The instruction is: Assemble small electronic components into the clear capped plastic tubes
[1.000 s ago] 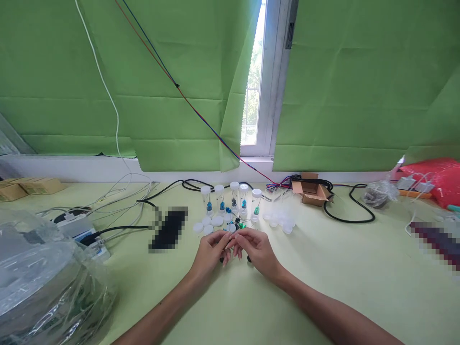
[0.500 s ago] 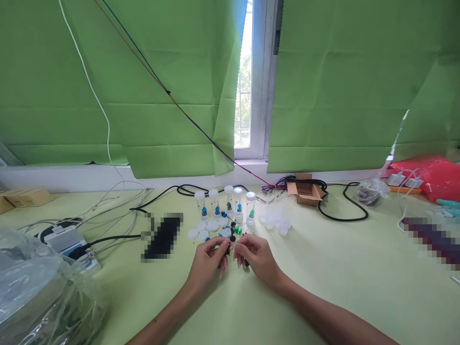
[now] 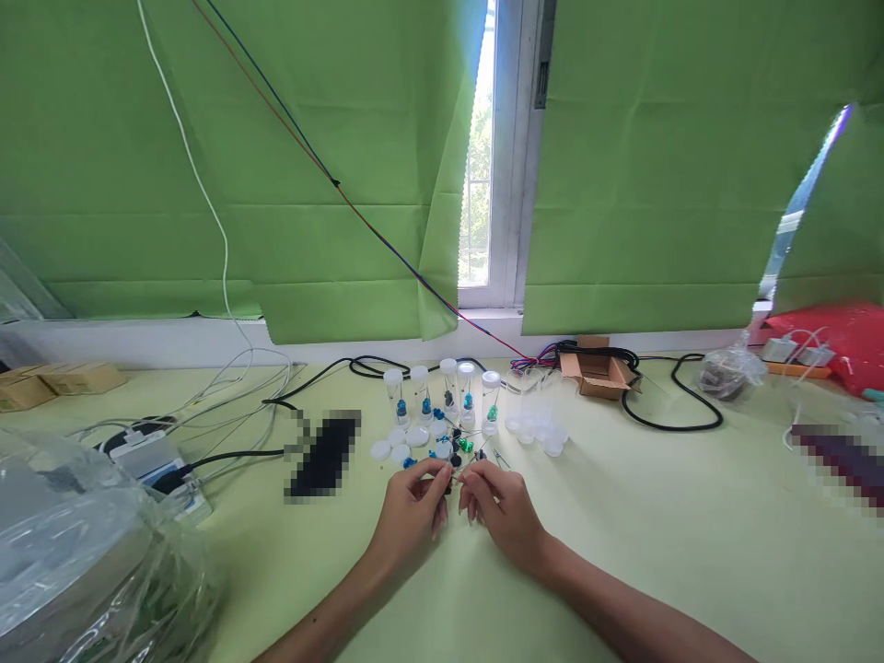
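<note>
My left hand [image 3: 412,506] is pinched at the fingertips, with a small dark piece showing at them that is too small to name. Close beside it, my right hand [image 3: 509,511] is also pinched, its fingertips almost meeting the left ones; what it holds is hidden. Just beyond the fingers lie small green pieces [image 3: 466,445], blue pieces [image 3: 410,463] and black pieces [image 3: 456,460]. Several clear vials [image 3: 424,391] with white tops stand behind these, with small coloured pieces inside. Loose round white caps [image 3: 380,450] lie to the left.
Translucent containers [image 3: 542,431] are heaped right of the vials. An open cardboard box [image 3: 599,371] and black cable [image 3: 680,425] lie behind. To the left are a pixelated dark object [image 3: 324,456], a power strip [image 3: 156,460] and a large plastic bag [image 3: 89,562].
The view has shifted, so the scene sits slightly further right. My hands stay pinched close together, and the right fingertips have turned slightly. A dark bit under the right hand no longer shows.
</note>
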A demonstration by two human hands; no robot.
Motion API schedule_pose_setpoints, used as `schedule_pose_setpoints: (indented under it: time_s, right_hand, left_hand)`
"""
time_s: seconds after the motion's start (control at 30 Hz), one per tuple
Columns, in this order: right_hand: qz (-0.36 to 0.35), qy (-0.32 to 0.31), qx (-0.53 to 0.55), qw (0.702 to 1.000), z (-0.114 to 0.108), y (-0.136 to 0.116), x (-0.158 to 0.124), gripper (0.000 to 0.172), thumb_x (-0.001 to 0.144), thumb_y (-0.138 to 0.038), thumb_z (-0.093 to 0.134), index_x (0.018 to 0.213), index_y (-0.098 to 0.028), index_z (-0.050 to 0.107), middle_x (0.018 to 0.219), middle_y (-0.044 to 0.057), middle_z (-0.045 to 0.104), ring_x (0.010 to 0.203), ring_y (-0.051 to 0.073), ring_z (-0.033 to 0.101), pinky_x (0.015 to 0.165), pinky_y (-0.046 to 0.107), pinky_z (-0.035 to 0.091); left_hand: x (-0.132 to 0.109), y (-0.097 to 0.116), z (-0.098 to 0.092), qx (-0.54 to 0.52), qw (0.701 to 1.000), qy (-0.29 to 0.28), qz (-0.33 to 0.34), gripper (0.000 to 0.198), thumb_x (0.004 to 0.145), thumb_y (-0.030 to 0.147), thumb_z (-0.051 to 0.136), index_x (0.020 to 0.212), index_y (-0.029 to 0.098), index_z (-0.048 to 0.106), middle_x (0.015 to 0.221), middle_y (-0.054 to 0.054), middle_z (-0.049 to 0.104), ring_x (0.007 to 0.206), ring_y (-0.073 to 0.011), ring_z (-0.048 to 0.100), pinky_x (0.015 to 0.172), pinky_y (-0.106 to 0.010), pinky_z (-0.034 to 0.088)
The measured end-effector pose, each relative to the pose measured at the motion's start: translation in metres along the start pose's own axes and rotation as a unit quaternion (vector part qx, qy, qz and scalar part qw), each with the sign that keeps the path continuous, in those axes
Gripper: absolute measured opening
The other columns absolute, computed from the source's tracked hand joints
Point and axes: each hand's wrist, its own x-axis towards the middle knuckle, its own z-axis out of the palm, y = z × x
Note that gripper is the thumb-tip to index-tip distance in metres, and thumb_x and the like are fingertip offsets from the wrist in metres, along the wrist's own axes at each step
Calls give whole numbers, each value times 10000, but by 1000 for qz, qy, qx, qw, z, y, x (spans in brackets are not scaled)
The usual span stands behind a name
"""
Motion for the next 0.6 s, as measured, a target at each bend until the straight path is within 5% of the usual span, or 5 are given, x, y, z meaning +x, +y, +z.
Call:
schedule_pose_setpoints:
  time_s: [0.6]
  right_hand:
    - [36,-26,145,988,3,-2,0,284,984,-442,438,915,-196,563,675,17,660,527,116,562,514,242,442]
  left_hand:
    - [3,4,-1,-9,1000,-14,14,357,810,509,632,772,156,670,481,24,525,430,-102,444,436,-213,347]
